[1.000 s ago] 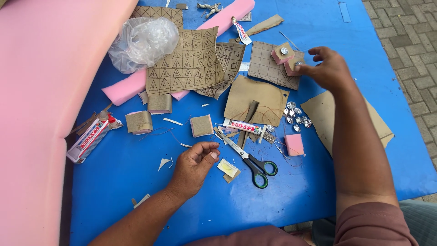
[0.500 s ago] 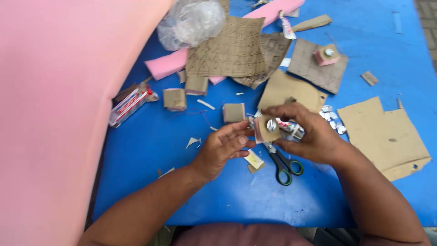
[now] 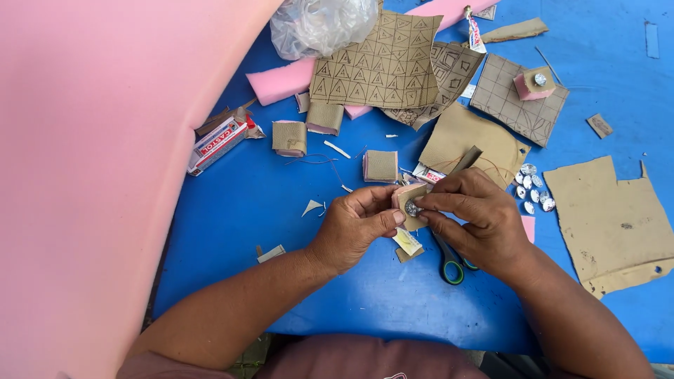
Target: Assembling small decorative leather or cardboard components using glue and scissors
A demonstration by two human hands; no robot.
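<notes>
My left hand (image 3: 354, 226) and my right hand (image 3: 477, 216) meet over the blue table (image 3: 281, 210), both gripping a small pink foam square faced with tan fabric (image 3: 409, 202). A round silver gem (image 3: 413, 208) sits on the square's face under my right fingertips. Green-handled scissors (image 3: 449, 265) lie just below my right hand, partly hidden by it. A glue tube (image 3: 430, 174) lies right behind the hands.
Several silver gems (image 3: 532, 189) lie right of my hands. Marked tan fabric sheets (image 3: 375, 67), covered foam squares (image 3: 380, 166), a glue box (image 3: 217, 144), a plastic bag (image 3: 319, 24) and a pink foam slab (image 3: 91, 175) surround the work spot. Another gem-topped pink square (image 3: 535, 83) sits far right.
My right hand came back from the far fabric pieces to the table's middle. Both hands now hold the small foam square with a gem pressed on it. The camera view shifted left.
</notes>
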